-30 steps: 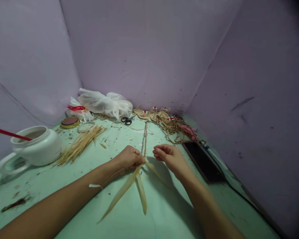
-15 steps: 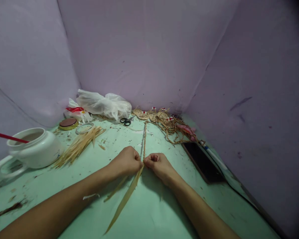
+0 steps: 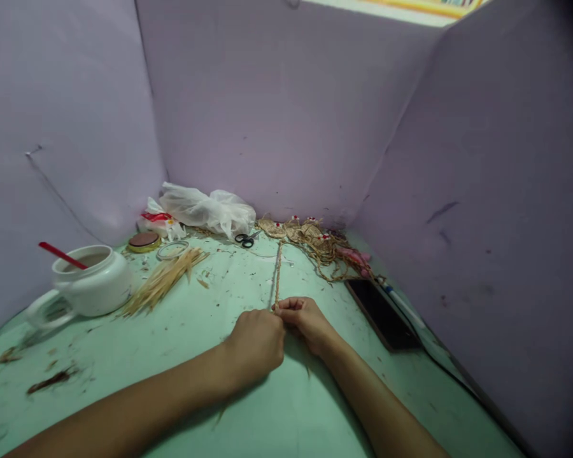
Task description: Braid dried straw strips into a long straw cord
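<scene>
A thin twisted cord (image 3: 278,273) of tan plant fibre runs from the back of the table straight toward me. My right hand (image 3: 308,323) pinches its near end between thumb and fingertips. Right beside it, my left hand (image 3: 256,342) is closed in a fist, back of the hand upward, at the same end of the cord. It covers the loose fibre strips that come out of the cord. Just a thin strip tip (image 3: 220,416) shows below my left forearm.
Left stand a white mug (image 3: 98,292) with a red stick, a bundle of dry strips (image 3: 165,280) and a round tin (image 3: 144,241). Behind are a plastic bag (image 3: 210,210), scissors (image 3: 246,240) and woven pieces with cords (image 3: 310,235). A phone (image 3: 384,315) lies right.
My left hand has turned over, knuckles up, and moved right against my right hand, hiding the long strips. My right hand still pinches the cord's end. The view has tilted up and shifted left.
</scene>
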### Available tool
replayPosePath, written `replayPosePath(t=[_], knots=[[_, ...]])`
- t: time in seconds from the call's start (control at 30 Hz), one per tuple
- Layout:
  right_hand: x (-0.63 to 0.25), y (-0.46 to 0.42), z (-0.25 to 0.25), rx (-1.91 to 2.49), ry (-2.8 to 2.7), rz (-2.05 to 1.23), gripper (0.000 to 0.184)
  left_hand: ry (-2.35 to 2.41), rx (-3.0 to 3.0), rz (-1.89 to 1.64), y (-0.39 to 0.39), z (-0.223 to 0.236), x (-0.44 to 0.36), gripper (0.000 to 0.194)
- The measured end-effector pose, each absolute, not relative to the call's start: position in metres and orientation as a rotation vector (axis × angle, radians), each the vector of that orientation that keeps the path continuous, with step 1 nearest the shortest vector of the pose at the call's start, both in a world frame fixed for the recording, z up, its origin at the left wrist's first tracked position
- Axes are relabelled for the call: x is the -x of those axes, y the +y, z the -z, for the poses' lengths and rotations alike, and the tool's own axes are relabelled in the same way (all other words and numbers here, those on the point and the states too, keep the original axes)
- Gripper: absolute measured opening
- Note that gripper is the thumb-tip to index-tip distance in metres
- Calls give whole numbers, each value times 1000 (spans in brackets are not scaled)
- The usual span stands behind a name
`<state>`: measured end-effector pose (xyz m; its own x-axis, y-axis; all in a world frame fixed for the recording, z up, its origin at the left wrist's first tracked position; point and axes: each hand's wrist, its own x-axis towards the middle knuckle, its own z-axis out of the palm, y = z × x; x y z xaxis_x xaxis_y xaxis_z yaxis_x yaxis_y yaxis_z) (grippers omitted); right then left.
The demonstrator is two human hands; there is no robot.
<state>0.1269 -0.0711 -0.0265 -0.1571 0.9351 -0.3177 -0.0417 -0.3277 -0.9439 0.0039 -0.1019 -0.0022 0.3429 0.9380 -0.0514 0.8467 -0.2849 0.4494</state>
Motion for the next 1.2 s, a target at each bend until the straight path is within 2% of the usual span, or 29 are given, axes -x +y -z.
replayPosePath(t=[0.13, 0.23, 0.3, 0.37, 0.5, 0.57, 0.7, 0.83, 1.1, 1.2], knots=[[-134, -72, 25, 1231, -1090, -1715, 16, 1612, -1813, -732, -91, 0, 7, 26], [-137, -72, 25, 1162, -1074, -1760, 18, 1428, -1334, -639, -79, -1, 4, 22], [-137, -72, 27, 1145, -1079, -1747, 20, 1317, -1215, -594, -75, 0, 0, 13], [-136, -71, 30, 1167, -1148, -1702, 20, 1350, -1194, -570, -72, 0, -3, 12], [-131, -68, 39, 1344, -1488, -1333, 12, 1575, -1287, -402, -71, 1, -4, 17], [-129, -69, 40, 1423, -1662, -1048, 8, 1561, -1347, -459, -71, 5, -4, 15], [-131, -79, 28, 1566, -1864, -683, 14, 1487, -1437, -636, -67, 19, -6, 14], [-134, -91, 15, 1718, -1913, -610, 16, 1499, -1473, -647, -65, 27, -8, 14], [-128, -105, 18, 1452, -2151, -518, 21, 1381, -1291, -735, -75, 5, -7, 19], [-132, -106, 15, 1415, -2203, -500, 20, 1298, -1233, -737, -76, 4, -2, 12]])
